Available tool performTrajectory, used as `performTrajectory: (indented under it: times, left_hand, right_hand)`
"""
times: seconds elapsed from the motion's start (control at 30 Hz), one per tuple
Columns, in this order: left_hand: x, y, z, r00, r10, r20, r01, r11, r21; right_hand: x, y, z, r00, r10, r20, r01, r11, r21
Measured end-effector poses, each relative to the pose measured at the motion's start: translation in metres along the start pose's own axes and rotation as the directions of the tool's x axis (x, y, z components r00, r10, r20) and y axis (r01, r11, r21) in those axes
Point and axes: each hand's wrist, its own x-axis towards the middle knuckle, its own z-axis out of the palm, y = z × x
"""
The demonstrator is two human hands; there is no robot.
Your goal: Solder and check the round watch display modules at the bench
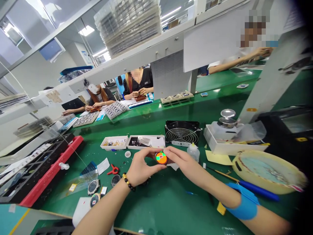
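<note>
Over the green bench, a round smartwatch [161,158] without a visible strap faces me, its screen lit orange, green and white. My left hand [144,165] is closed around its left side, thumb below and fingers above. On the upper right edge, the fingers of my right hand [179,159] are pressed against the watch, their tips partly hidden. Left of my left wrist lie a dark round watch [116,180], a silver-rimmed watch [93,187] and a gold-rimmed watch [95,200]. A red clamp [113,169] is close to them.
Behind my hands stand two white parts boxes [114,142] [146,142], a black fan [183,132] and a clear bottle [193,152]. To the right are a yellow dish [266,189] and a blue-handled tool [259,190]. A red-edged rack [53,169] borders the left. Co-workers sit across the bench.
</note>
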Motion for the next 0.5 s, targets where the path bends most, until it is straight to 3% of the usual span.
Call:
performTrajectory:
  times: [0.27, 0.5]
  left_hand:
    - [-0.0003, -0.0013, 0.0004, 1.000, 0.014, 0.010, -0.014, 1.000, -0.012]
    - [-0.0003, -0.0003, -0.0004, 1.000, 0.004, 0.013, -0.004, 1.000, -0.001]
  right_hand:
    - [-0.0011, 0.0016, -0.0001, 1.000, 0.001, 0.003, -0.001, 0.999, -0.047]
    - [-0.0017, 0.0024, -0.0009, 1.000, -0.023, 0.013, 0.022, 1.000, 0.021]
